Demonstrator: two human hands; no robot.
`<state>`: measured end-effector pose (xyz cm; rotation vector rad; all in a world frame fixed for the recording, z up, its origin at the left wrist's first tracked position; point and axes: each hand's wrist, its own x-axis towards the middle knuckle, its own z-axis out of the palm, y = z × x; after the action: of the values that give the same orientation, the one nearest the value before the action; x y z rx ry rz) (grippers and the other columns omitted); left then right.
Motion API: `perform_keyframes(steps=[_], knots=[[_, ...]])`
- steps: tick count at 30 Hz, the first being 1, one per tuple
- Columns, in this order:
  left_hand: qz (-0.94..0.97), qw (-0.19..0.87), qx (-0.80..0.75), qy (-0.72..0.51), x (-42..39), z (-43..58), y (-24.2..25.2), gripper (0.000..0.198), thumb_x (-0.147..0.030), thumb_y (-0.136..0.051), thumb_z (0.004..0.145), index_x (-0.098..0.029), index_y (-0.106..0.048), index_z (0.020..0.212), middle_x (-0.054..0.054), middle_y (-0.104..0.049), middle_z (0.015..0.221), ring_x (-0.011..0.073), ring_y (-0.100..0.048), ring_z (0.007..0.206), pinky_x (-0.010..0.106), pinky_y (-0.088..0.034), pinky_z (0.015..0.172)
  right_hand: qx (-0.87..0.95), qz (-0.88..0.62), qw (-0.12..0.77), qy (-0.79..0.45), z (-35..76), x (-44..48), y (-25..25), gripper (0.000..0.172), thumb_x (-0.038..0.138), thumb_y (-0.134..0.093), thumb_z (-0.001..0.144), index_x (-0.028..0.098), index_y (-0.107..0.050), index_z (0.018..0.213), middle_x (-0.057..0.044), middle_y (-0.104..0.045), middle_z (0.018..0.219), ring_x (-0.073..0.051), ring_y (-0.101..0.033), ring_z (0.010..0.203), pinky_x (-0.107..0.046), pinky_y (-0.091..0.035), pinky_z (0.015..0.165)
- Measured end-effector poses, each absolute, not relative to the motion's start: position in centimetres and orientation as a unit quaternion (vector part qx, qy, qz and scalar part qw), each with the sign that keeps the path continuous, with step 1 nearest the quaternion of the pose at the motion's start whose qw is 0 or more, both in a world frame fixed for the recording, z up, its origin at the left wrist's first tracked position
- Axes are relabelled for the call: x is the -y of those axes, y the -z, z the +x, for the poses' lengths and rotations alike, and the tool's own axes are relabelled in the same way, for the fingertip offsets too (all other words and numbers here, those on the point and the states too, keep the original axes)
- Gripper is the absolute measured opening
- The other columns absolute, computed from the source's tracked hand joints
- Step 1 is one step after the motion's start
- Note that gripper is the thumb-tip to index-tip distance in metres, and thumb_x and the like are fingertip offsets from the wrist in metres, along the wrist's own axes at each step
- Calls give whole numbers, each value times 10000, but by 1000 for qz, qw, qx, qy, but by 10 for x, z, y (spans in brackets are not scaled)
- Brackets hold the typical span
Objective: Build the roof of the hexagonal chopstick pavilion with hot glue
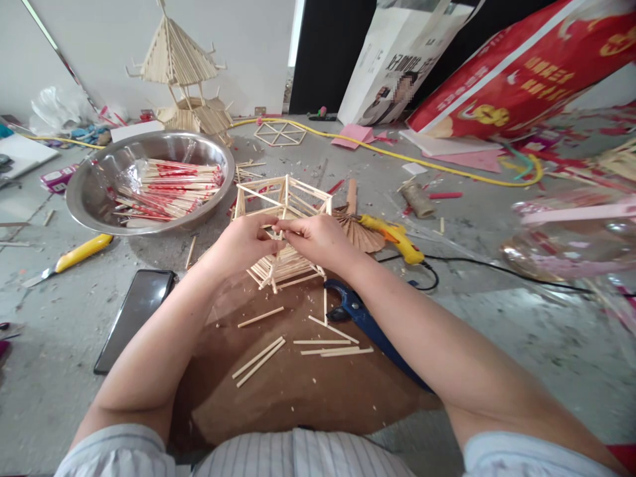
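Observation:
A six-sided wooden stick frame (pixel 304 268) stands on the brown board (pixel 278 404), with a floor of sticks packed side by side. At its near side my left hand (pixel 252 240) is closed in a pinch on the frame. My right hand (pixel 318 237) meets it from the other side, thumb and finger pressed together at the same upright. The fingertips of both hands nearly touch, and the exact spot between them is partly hidden. Closer to me lie several loose cut sticks (pixel 261 317) on the board. A blue curved-handled tool (pixel 380 341) lies beneath my right forearm.
A steel basin (pixel 149 229) holds packets of chopsticks. Around the work lie a yellow utility knife (pixel 84 253), a phone (pixel 134 321) and a yellow glue gun (pixel 405 244) with a black cord. Farther back are a stick pagoda (pixel 173 56), a yellow cable (pixel 387 156) and bags.

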<state>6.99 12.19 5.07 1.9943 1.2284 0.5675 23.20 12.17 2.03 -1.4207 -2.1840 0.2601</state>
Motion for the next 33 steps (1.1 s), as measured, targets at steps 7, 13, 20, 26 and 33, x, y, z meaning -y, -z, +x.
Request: perform_keyframes(steps=[7, 13, 20, 26, 33], knots=[[773, 356, -475, -223, -122, 70, -51, 354, -218, -580, 683, -130, -617, 1023, -48, -511, 511, 60, -424, 453, 178, -303, 464, 805, -523, 260, -105, 232, -121, -21, 293, 191, -496, 787, 249, -671, 1014, -29, -695, 956, -185, -647, 879, -280, -476, 722], [779, 350, -471, -222, -122, 70, -51, 349, -236, -580, 682, -126, -619, 1010, -51, -500, 500, 60, -420, 459, 174, -310, 475, 806, -521, 261, -108, 233, -121, -21, 296, 185, -494, 788, 238, -670, 1020, -39, -692, 962, -206, -642, 904, -301, -478, 743], [783, 349, -467, -218, -123, 69, -50, 340, -234, -581, 688, -124, -615, 1008, -42, -508, 514, 66, -445, 473, 171, -313, 475, 805, -520, 265, -111, 232, -122, -20, 299, 177, -491, 786, 234, -670, 1019, -35, -688, 973, -199, -641, 910, -295, -478, 746], [777, 357, -470, -219, -122, 70, -50, 344, -221, -578, 692, -125, -613, 1021, -38, -527, 526, 70, -463, 481, 175, -323, 483, 805, -522, 264, -105, 232, -121, -20, 297, 187, -493, 787, 246, -670, 1018, -28, -691, 965, -198, -644, 900, -293, -474, 737], [776, 354, -475, -217, -122, 70, -52, 355, -221, -578, 690, -124, -612, 1030, -35, -548, 540, 65, -459, 471, 180, -335, 495, 805, -524, 262, -95, 233, -122, -20, 292, 197, -501, 782, 254, -674, 1011, -24, -699, 938, -194, -654, 857, -282, -469, 705]])
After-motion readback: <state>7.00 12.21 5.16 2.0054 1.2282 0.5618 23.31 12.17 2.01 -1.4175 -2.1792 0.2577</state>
